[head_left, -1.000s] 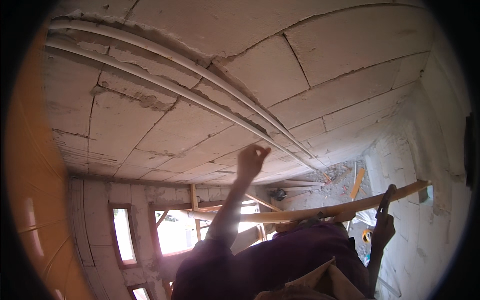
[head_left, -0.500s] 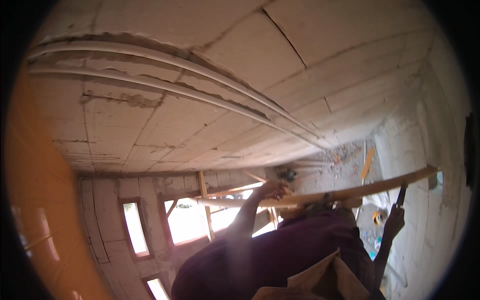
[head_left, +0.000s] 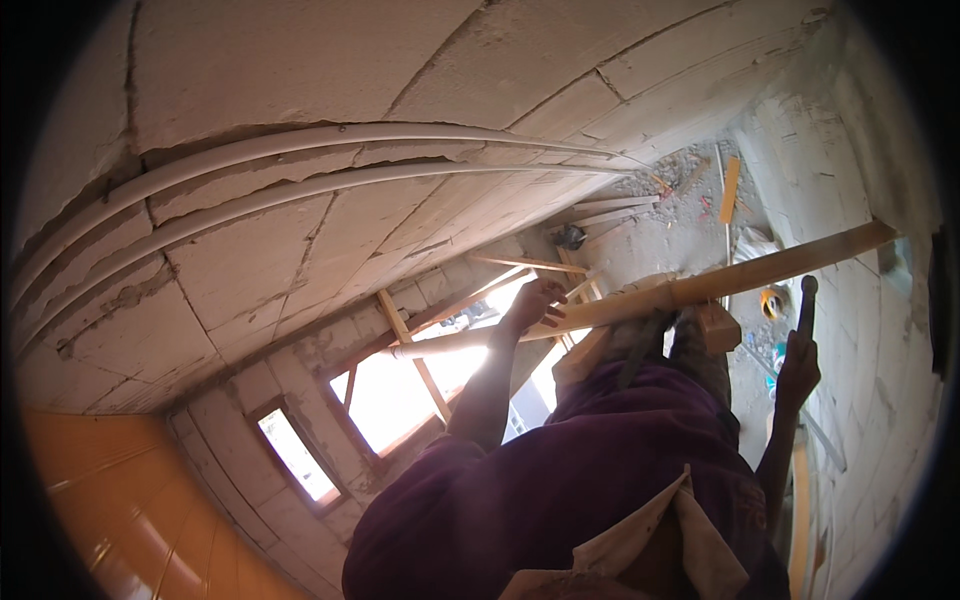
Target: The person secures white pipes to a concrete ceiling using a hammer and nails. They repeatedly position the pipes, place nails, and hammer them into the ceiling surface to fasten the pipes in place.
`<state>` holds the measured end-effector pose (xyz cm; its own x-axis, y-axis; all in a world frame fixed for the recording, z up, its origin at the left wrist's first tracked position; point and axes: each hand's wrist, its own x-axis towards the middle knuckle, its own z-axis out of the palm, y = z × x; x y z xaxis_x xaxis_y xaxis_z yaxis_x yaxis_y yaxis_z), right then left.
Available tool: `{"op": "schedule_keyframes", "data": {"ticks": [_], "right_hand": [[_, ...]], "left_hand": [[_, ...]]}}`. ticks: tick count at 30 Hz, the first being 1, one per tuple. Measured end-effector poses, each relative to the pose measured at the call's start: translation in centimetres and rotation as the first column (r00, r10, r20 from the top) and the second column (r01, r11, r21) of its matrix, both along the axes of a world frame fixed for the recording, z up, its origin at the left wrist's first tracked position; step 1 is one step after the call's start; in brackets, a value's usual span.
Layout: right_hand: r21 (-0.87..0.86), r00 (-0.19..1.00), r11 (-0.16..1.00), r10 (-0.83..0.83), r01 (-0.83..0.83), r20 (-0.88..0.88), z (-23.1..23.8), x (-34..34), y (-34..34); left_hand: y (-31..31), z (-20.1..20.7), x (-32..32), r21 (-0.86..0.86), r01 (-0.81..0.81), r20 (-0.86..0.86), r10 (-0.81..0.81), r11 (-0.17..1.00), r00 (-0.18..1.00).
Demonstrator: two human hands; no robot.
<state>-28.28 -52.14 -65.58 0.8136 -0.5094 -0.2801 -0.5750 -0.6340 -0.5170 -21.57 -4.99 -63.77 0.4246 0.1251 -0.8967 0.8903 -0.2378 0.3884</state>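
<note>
A long wooden board (head_left: pixel 770 265) runs across in front of my body, its left end by the window opening and its right end close to the right wall. My left hand (head_left: pixel 538 305) hovers at the board's left part, its fingers loosely bent and apart; whether it touches the wood I cannot tell. Off to the right, my right hand (head_left: pixel 798 370) is closed around the handle of a hammer (head_left: pixel 808 300). The hammer's rounded upper end points away from me, just below the board's right part and apart from it. Short timber blocks (head_left: pixel 717 326) show beneath the board.
Two pale pipes (head_left: pixel 330 140) run in a groove along the block wall. Rubble and a loose plank (head_left: pixel 730 190) lie on the floor beyond. A yellow and black round object (head_left: pixel 771 303) sits near the right wall. Window openings (head_left: pixel 390 400) are at left, an orange surface (head_left: pixel 130 490) at lower left.
My view has tilted and turned, so the board now slants up to the right. The hammer, earlier against the board's right part, is now apart from it. My left hand stays by the board.
</note>
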Motion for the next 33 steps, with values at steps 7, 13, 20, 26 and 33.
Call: {"op": "schedule_keyframes", "data": {"ticks": [7,13,20,26,33], "right_hand": [[-0.022,0.960,0.962,0.272,-0.271,0.073,-2.6,5.7,2.2],[-0.198,0.787,0.823,0.568,-0.533,0.241,-8.2,10.6,3.4],[-0.349,0.621,0.589,0.784,-0.729,0.025,-12.9,13.5,5.1],[-0.333,0.585,0.545,0.811,-0.769,-0.024,-17.3,11.0,5.1],[-0.341,0.568,0.522,0.822,-0.781,-0.043,-21.2,9.2,5.0]], "left_hand": [[1.6,-10.9,-4.8,0.304,0.272,0.141,-0.325,0.913,0.935],[1.6,-15.9,-9.3,0.362,0.424,0.152,-0.502,0.830,0.851],[2.6,-20.8,-14.2,0.454,0.414,0.232,-0.554,0.789,0.800],[1.3,-22.9,-12.8,0.498,0.328,0.133,-0.445,0.803,0.886],[3.5,-28.7,-17.2,0.606,0.412,0.116,-0.588,0.680,0.801]]}}
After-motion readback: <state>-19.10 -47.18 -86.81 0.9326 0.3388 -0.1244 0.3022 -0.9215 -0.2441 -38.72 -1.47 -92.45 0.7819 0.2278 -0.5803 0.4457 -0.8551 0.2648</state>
